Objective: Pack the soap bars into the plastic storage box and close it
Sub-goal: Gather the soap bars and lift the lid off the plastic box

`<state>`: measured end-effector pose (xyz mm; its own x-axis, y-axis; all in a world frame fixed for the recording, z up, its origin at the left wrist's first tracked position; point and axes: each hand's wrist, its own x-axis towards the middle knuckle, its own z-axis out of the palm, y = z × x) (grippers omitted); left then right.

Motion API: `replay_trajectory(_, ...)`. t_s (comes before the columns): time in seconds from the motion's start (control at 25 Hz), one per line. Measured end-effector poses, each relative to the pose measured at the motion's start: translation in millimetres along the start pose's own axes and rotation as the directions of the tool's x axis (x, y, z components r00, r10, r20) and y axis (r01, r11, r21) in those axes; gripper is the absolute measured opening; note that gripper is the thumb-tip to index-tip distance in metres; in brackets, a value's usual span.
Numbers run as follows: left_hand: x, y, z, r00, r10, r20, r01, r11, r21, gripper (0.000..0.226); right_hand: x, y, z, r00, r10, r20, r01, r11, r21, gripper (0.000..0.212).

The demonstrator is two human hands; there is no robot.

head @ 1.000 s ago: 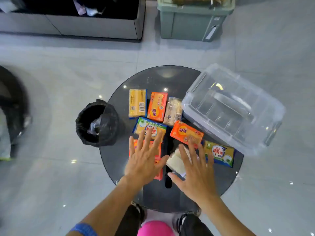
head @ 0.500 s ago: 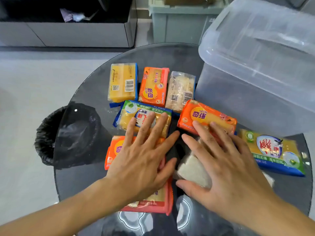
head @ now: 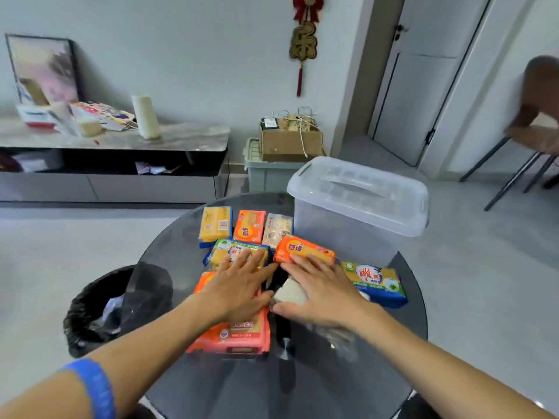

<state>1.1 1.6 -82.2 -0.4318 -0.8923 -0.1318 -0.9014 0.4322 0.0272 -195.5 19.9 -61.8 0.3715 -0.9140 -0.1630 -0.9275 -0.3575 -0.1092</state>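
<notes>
Nothing is packed yet, as I judge it: the soap bars all lie on the desk (head: 393,343) and the plastic storage box (head: 348,234) has its lid (head: 360,192) on.

My left hand (head: 239,285) lies flat with fingers spread, palm down on the big pink pack (head: 239,334), fingertips reaching the green-edged bar (head: 223,251). It grips nothing. My right hand (head: 320,290) is flat and spread too, covering a pale white bar (head: 290,293), with fingertips touching the orange bar (head: 305,251). Behind these sits a row of three: a yellow bar (head: 215,226), a second orange bar (head: 249,229) and a pale clear-wrapped bar (head: 276,229). A green and blue bar (head: 376,281) lies just beside my right hand, in front of the box.

The next move, I think, calls for freeing a hand and lifting the lid off, since no bar can go in while it is shut. The latches at its ends may need releasing first.

The desk is a round, dark glass top, glossy enough to mirror my arms. At its left edge, on the floor, stands a bin with a black bag (head: 99,309). Beyond are a low cabinet (head: 115,164) with clutter on top, a grey-green crate (head: 266,173) carrying a cardboard box (head: 290,143), a door (head: 423,80) and a chair (head: 535,122) at the far right.
</notes>
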Motion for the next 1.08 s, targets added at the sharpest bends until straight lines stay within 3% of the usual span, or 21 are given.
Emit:
replay_trajectory(0.08, 1, 7, -12, 0.996, -0.037, 0.077, 0.036, 0.999, 0.014, 0.063, -5, 2, -3, 0.999, -0.018, 0.032, 0.019, 1.000, -0.005, 0.100)
replay_trajectory(0.16, 9, 14, -37, 0.996, -0.074, 0.052, 0.075, 0.997, -0.025, 0.044, -9, 6, -16, 0.993, -0.118, -0.008, 0.118, 0.992, 0.041, 0.098)
replay_trajectory(0.24, 24, 18, -66, 0.976, -0.122, -0.182, 0.102, 0.988, -0.116, 0.032, -13, 16, -36, 0.929, -0.198, -0.312, 0.243, 0.963, 0.113, 0.074)
replay_trajectory(0.28, 35, 21, -80, 0.935, -0.143, -0.323, 0.080, 0.977, -0.199, 0.031, -13, 26, -49, 0.848, -0.174, -0.500, 0.261, 0.959, 0.108, 0.059)
replay_trajectory(0.36, 64, 30, -107, 0.847, -0.169, -0.503, -0.041, 0.924, -0.379, 0.032, -6, 56, -78, 0.697, -0.035, -0.717, 0.102, 0.993, 0.050, 0.042)
replay_trajectory(0.4, 83, 37, -118, 0.844, -0.155, -0.514, -0.112, 0.885, -0.451, 0.036, -2, 76, -92, 0.682, 0.059, -0.729, -0.059, 0.998, 0.026, 0.041)
replay_trajectory(0.52, 138, 55, -126, 0.909, -0.021, -0.416, -0.168, 0.897, -0.410, 0.043, 10, 130, -101, 0.732, 0.434, -0.525, -0.446, 0.888, 0.112, 0.047)
replay_trajectory(0.6, 162, 56, -114, 0.923, -0.016, -0.383, -0.084, 0.967, -0.242, 0.044, 16, 146, -91, 0.725, 0.581, -0.369, -0.489, 0.812, 0.317, 0.054)
replay_trajectory(0.72, 174, 49, -100, 0.898, -0.074, -0.434, -0.014, 0.980, -0.196, 0.054, 23, 150, -85, 0.706, 0.625, -0.333, -0.531, 0.778, 0.336, 0.066)
replay_trajectory(0.84, 178, 40, -100, 0.950, -0.075, -0.304, 0.002, 0.972, -0.234, 0.071, 23, 149, -87, 0.677, 0.672, -0.300, -0.581, 0.738, 0.344, 0.080)
replay_trajectory(1.08, 175, 42, -106, 0.940, -0.188, -0.285, 0.102, 0.951, -0.291, 0.073, 14, 149, -85, 0.582, 0.763, -0.282, -0.701, 0.646, 0.301, 0.094)
